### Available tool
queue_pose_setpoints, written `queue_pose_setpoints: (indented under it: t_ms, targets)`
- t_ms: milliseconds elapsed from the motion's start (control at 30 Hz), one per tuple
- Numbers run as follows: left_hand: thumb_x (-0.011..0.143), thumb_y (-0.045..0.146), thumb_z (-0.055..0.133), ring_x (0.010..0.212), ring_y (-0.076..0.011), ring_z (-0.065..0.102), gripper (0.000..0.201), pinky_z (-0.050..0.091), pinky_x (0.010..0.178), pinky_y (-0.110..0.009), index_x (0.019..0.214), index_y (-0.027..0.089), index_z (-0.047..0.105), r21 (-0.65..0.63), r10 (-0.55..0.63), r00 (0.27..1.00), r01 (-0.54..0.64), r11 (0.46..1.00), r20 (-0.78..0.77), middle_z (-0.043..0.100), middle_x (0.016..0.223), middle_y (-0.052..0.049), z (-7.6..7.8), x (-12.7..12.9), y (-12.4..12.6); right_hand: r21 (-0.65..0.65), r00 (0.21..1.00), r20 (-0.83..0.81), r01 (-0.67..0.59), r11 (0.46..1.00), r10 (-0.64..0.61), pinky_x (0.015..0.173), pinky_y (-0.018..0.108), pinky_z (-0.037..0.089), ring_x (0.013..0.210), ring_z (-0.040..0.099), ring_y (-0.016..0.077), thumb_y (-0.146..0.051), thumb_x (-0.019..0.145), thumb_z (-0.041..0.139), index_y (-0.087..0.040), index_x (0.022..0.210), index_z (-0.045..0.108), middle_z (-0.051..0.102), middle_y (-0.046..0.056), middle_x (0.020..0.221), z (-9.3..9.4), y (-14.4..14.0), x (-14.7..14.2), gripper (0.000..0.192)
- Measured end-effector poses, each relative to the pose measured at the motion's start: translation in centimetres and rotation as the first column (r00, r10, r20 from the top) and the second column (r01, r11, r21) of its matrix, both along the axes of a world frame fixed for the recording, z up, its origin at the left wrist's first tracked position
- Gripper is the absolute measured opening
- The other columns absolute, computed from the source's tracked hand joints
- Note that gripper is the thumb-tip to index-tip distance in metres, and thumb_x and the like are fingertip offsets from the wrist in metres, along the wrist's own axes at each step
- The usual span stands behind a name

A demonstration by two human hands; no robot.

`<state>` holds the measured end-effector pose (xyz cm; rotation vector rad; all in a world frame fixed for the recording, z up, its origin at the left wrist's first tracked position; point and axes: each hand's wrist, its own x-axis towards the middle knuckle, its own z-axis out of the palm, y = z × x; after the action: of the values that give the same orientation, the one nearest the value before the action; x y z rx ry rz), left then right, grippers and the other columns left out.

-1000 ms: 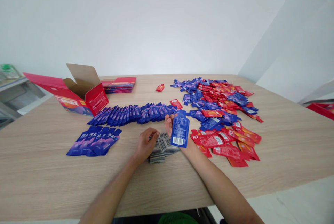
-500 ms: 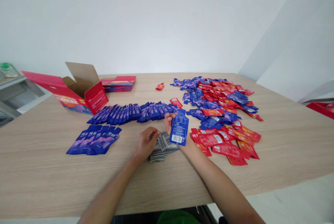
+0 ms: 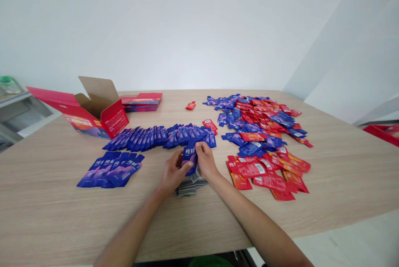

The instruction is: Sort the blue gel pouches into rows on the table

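Note:
Between my two hands is a blue sachet (image 3: 190, 155), its printed front turned toward me. My left hand (image 3: 173, 171) pinches its lower left side, thumb across the front. My right hand (image 3: 205, 160) grips its right edge near the top. Under the hands lies a grey striped cloth (image 3: 187, 187), partly covered. Beyond them runs a long row of overlapping blue sachets (image 3: 149, 137). A small fan of several blue sachets (image 3: 112, 170) lies flat to the left of my left hand. Red sachets (image 3: 264, 171) are spread to the right of my right hand.
An open red carton (image 3: 114, 118) stands at the left with its flaps up. Behind it is a stack of flat red cartons (image 3: 145, 101). A mixed heap of red and blue sachets (image 3: 258, 117) covers the back right. One red sachet (image 3: 190, 105) lies alone at the back.
The blue sachet has moved left and turned from its barcoded back to its front. My left hand has taken hold of it too, and my right hand has come in beside it.

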<state>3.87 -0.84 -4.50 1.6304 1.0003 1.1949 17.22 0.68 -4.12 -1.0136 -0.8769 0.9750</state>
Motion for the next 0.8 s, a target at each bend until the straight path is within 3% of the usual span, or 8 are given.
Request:
queue_pose_setpoints:
  t_ms: [133, 233, 300, 367, 433, 500, 600, 800]
  targets:
    - [0.080, 0.055, 0.068, 0.064, -0.0139, 0.057, 0.042, 0.046, 0.059, -0.024, 0.095, 0.015, 0.067, -0.077, 0.079, 0.997, -0.077, 0.994, 0.022, 0.065, 0.077, -0.002, 0.0, -0.4, 1.3, -0.033, 0.994, -0.002, -0.113, 0.993, 0.113, 0.062, 0.027, 0.045, 0.063, 0.050, 0.0149, -0.066, 0.086, 0.060, -0.022, 0.079, 0.061, 0.057, -0.003, 0.070, 0.2, 0.5, 0.8, 0.045]
    - [0.083, 0.053, 0.062, 0.059, -0.0126, 0.052, 0.036, 0.040, 0.054, -0.023, 0.085, 0.017, 0.065, -0.009, 0.209, 0.976, -0.210, 0.978, -0.056, 0.060, 0.068, 0.001, 0.8, -2.5, 2.3, 0.045, 0.979, 0.204, 0.007, 0.999, -0.016, 0.077, 0.033, 0.050, 0.075, 0.059, 0.0193, -0.064, 0.089, 0.055, -0.022, 0.084, 0.064, 0.064, 0.002, 0.079, 1.1, 1.4, 3.7, 0.044]
    - [0.088, 0.050, 0.056, 0.061, -0.0144, 0.055, 0.033, 0.040, 0.057, -0.023, 0.087, 0.018, 0.066, 0.089, 0.338, 0.913, -0.326, 0.941, -0.230, 0.062, 0.069, 0.000, 1.8, -4.5, 2.8, 0.126, 0.834, 0.512, 0.164, 0.978, -0.205, 0.091, 0.037, 0.047, 0.091, 0.061, 0.0233, -0.055, 0.092, 0.054, -0.021, 0.091, 0.065, 0.067, 0.006, 0.091, 1.6, 2.1, 6.5, 0.036]
    - [0.091, 0.045, 0.052, 0.071, -0.0194, 0.063, 0.033, 0.043, 0.063, -0.026, 0.100, 0.018, 0.068, 0.233, 0.483, 0.749, -0.424, 0.875, -0.453, 0.069, 0.078, -0.004, 2.8, -6.6, 2.9, 0.112, 0.538, 0.792, 0.335, 0.935, -0.288, 0.102, 0.043, 0.041, 0.112, 0.057, 0.0284, -0.042, 0.093, 0.053, -0.016, 0.108, 0.065, 0.065, 0.016, 0.114, 1.7, 2.5, 9.3, 0.032]
    - [0.094, 0.042, 0.048, 0.092, -0.0265, 0.068, 0.040, 0.046, 0.075, -0.031, 0.121, 0.018, 0.065, 0.329, 0.580, 0.543, -0.492, 0.806, -0.607, 0.074, 0.102, -0.011, 3.8, -8.5, 2.8, 0.055, 0.246, 0.949, 0.492, 0.869, -0.199, 0.107, 0.048, 0.036, 0.127, 0.050, 0.0334, -0.034, 0.094, 0.052, -0.014, 0.127, 0.060, 0.053, 0.022, 0.139, 1.5, 2.7, 11.4, 0.040]
    - [0.095, 0.042, 0.046, 0.100, -0.0312, 0.068, 0.049, 0.047, 0.080, -0.035, 0.135, 0.018, 0.059, 0.318, 0.585, 0.413, -0.553, 0.770, -0.698, 0.073, 0.111, -0.015, 4.5, -10.0, 2.6, 0.001, 0.090, 0.994, 0.601, 0.799, -0.068, 0.107, 0.051, 0.035, 0.131, 0.049, 0.0369, -0.034, 0.096, 0.049, -0.014, 0.136, 0.055, 0.045, 0.025, 0.147, 1.0, 2.7, 12.7, 0.045]
    - [0.094, 0.045, 0.046, 0.103, -0.0351, 0.068, 0.055, 0.048, 0.081, -0.038, 0.140, 0.017, 0.055, 0.238, 0.531, 0.353, -0.612, 0.754, -0.771, 0.074, 0.109, -0.017, 5.1, -11.7, 2.5, -0.083, 0.010, 0.995, 0.633, 0.770, 0.098, 0.103, 0.049, 0.039, 0.126, 0.054, 0.0365, -0.033, 0.098, 0.044, -0.011, 0.139, 0.052, 0.049, 0.027, 0.143, 0.4, 2.8, 13.5, 0.047]
    - [0.092, 0.044, 0.047, 0.106, -0.0386, 0.067, 0.051, 0.048, 0.079, -0.041, 0.134, 0.020, 0.061, 0.168, 0.435, 0.281, -0.644, 0.747, -0.856, 0.074, 0.112, -0.018, 5.4, -13.5, 2.4, -0.217, -0.027, 0.957, 0.588, 0.779, 0.288, 0.098, 0.050, 0.045, 0.126, 0.054, 0.0389, -0.031, 0.096, 0.045, -0.007, 0.133, 0.056, 0.055, 0.026, 0.135, 0.3, 2.9, 13.3, 0.045]
